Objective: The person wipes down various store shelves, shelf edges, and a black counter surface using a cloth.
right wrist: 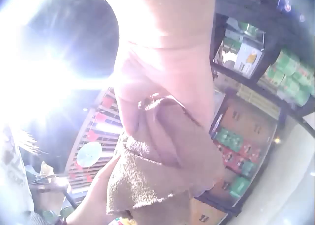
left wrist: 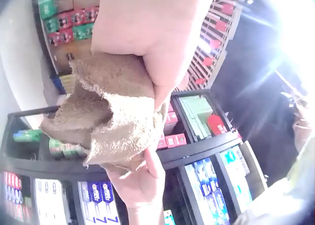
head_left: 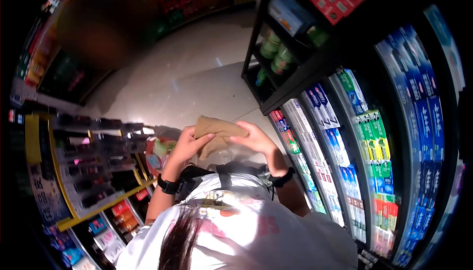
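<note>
A brown, rough-edged cloth [head_left: 214,133] is held out between both hands at waist height, folded and bunched. My left hand [head_left: 189,144] grips its left side, thumb lying over the top. On the other side my right hand [head_left: 255,138] pinches the right end between thumb and fingers. In the left wrist view the cloth [left wrist: 115,112] hangs with a fold gaping open, and the right hand [left wrist: 140,183] holds its far end. The right wrist view shows the cloth [right wrist: 162,161] draped below the right hand [right wrist: 162,87], most fingers hidden behind it.
A black shelf rack [head_left: 261,93] with toothpaste boxes [head_left: 372,132] runs along my right. To the left stands a yellow-edged display rack [head_left: 93,161] of hanging packages. Pale tiled floor [head_left: 197,83] stretches ahead, with more stocked shelves at the back.
</note>
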Action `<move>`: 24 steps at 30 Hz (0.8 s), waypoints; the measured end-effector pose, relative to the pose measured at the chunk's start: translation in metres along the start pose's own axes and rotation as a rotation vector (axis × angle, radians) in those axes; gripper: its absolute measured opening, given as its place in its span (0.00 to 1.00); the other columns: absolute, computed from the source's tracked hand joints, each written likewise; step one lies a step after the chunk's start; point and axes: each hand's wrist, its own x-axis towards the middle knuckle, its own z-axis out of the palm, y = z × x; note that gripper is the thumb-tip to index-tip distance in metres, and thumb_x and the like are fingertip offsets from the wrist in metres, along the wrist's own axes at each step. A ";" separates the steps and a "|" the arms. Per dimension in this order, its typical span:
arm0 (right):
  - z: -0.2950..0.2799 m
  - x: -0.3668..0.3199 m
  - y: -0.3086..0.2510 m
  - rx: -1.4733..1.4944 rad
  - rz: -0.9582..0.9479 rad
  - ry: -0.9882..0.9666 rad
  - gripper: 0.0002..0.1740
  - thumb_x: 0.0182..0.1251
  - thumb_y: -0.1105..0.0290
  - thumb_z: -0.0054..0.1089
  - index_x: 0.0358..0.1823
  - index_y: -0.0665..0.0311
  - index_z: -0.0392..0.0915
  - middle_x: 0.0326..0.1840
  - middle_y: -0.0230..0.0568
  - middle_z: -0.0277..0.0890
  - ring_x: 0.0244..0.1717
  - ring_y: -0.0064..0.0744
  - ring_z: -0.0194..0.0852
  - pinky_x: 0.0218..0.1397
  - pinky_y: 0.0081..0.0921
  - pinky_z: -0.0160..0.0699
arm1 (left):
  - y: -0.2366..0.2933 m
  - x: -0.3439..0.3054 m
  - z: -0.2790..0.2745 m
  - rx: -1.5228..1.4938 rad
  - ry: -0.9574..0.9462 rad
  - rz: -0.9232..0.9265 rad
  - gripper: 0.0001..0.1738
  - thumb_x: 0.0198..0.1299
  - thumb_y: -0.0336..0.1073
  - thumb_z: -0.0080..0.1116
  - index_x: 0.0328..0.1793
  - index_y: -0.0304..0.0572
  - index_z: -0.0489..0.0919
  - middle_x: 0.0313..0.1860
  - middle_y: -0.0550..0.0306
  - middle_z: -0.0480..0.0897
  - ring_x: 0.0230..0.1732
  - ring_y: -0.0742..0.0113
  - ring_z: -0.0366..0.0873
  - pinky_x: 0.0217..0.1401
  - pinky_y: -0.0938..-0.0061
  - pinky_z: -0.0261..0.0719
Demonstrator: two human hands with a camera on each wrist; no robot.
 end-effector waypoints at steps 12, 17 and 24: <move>-0.030 -0.038 0.016 0.373 -0.125 0.573 0.23 0.59 0.75 0.58 0.56 0.68 0.64 0.52 0.35 0.69 0.54 0.22 0.65 0.59 0.22 0.63 | 0.035 0.116 0.062 0.355 -0.633 0.171 0.10 0.59 0.30 0.54 0.46 0.34 0.76 0.30 0.61 0.79 0.31 0.78 0.72 0.33 0.80 0.73; -0.048 0.011 0.049 0.531 -0.173 0.808 0.23 0.60 0.78 0.55 0.58 0.69 0.64 0.51 0.36 0.72 0.52 0.23 0.68 0.56 0.22 0.67 | 0.030 0.180 0.048 0.461 -0.771 0.380 0.18 0.49 0.18 0.46 0.48 0.34 0.73 0.35 0.45 0.79 0.36 0.63 0.76 0.43 0.71 0.73; -0.086 0.091 -0.011 -0.174 -0.293 1.464 0.17 0.55 0.80 0.57 0.48 0.70 0.72 0.42 0.38 0.77 0.44 0.24 0.73 0.50 0.20 0.71 | 0.085 0.252 0.036 0.421 -0.634 0.595 0.17 0.54 0.22 0.44 0.50 0.35 0.74 0.43 0.36 0.76 0.44 0.39 0.75 0.44 0.63 0.74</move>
